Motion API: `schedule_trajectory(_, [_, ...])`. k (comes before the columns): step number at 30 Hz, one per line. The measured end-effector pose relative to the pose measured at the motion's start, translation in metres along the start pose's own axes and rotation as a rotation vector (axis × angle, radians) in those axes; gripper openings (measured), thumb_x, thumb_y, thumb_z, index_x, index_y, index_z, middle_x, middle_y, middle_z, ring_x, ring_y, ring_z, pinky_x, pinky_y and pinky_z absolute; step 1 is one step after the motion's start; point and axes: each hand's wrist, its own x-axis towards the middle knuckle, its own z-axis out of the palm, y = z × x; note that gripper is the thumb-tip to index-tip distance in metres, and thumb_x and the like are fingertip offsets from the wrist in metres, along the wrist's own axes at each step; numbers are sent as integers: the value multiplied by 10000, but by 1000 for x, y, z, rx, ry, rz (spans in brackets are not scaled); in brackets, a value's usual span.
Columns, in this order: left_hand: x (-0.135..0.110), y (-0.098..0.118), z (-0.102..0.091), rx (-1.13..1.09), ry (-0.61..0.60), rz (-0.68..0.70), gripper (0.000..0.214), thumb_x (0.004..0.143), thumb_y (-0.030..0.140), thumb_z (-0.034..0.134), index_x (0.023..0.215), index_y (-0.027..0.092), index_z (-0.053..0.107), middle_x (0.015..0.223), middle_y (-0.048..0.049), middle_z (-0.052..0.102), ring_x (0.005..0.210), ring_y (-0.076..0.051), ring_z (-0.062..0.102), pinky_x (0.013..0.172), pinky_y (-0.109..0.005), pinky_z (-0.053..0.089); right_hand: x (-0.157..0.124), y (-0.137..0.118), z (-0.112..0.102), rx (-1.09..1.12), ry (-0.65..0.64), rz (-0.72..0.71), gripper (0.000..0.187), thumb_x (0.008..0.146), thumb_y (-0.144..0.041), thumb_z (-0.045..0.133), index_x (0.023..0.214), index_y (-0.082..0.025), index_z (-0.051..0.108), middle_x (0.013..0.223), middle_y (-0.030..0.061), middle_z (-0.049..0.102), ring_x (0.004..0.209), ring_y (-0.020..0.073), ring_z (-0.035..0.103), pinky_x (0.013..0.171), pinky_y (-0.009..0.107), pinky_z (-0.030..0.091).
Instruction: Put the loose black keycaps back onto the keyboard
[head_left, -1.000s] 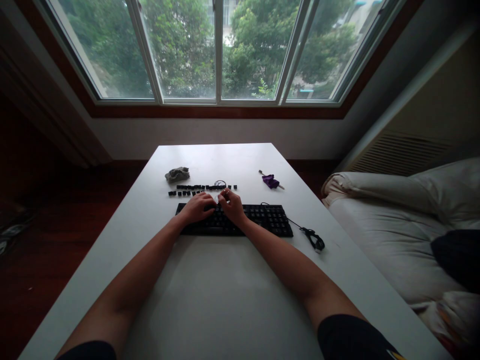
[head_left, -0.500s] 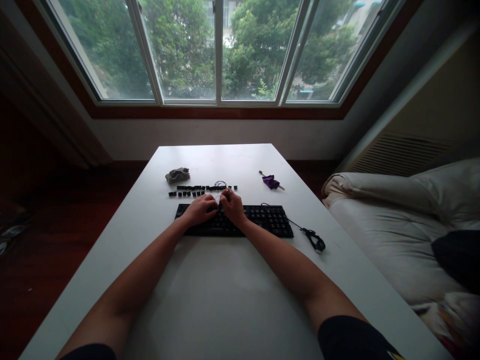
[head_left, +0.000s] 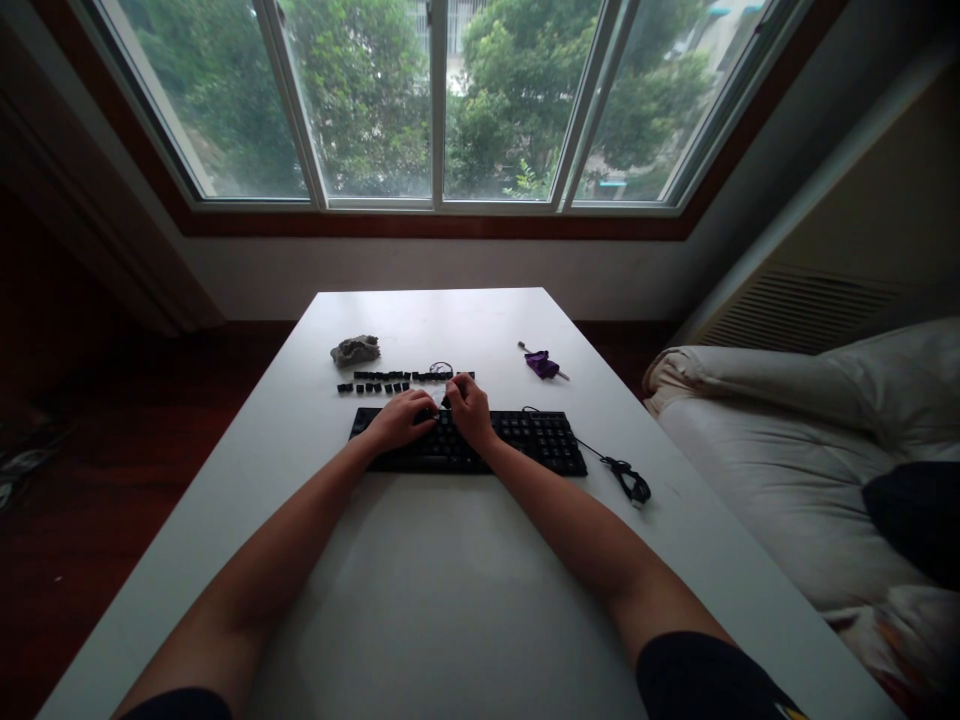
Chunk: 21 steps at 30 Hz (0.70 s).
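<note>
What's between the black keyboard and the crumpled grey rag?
Two short rows of loose black keycaps, lying on the white table, in the head view.

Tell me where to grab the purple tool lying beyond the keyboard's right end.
Probably the thick purple body at mid-length, from straight above, pinching across its width. It lies flat and diagonal on the table, thin ends sticking out either side, nothing close beside it, apart from the keyboard.

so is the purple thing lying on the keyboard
No, the purple thing lies on the white table beyond the keyboard, apart from it.
</note>
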Motion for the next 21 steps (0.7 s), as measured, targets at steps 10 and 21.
schedule_trajectory(10, [1, -12, 0, -257, 75, -138, 171, 916, 322, 623, 1040, 215, 672, 1032, -53, 697, 928, -193, 649, 817, -338, 541, -1, 0, 2, -22, -76, -30, 301, 961, -507, 487, 906, -224, 576, 710, -11, 603, 636, 156, 551, 654, 263, 439])
schedule_trajectory(21, [1, -11, -3, -391, 129, -231, 241, 906, 376, 645, 1078, 210, 680, 1002, -56, 724, 902, -194, 676, 742, -303, 551, 0, 3, 2, -38, -201, -30, 226, 905, -438, 560, 886, -215, 590, 691, -13, 616, 608, 145, 525, 606, 254, 401])
